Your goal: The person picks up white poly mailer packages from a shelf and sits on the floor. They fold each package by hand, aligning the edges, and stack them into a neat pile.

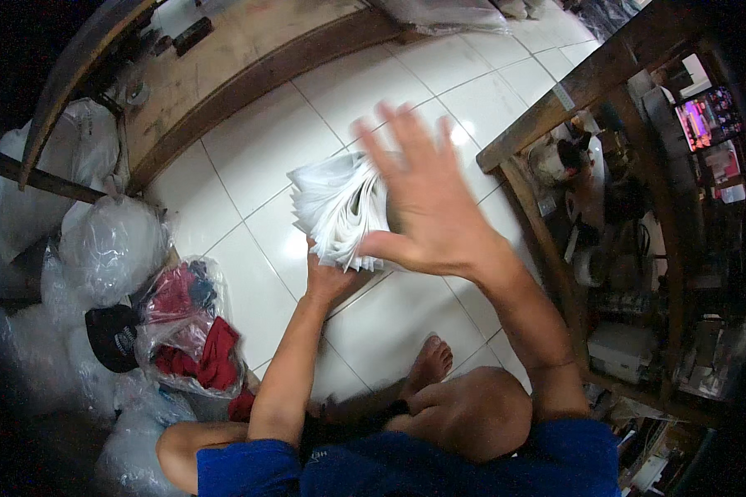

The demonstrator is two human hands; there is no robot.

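We look down on one white tiled floor, one wooden table cut off at upper left, and one wooden shelf at right, its crowded contents too dim to count. At left, one clear bag of red and blue cloth lies beside one black cap. Over the floor is one bundle of folded white sheets (we cannot count its layers). Our left grip grasps it from below, fingers hidden; our right grip, blurred, is spread wide, its contact unclear.
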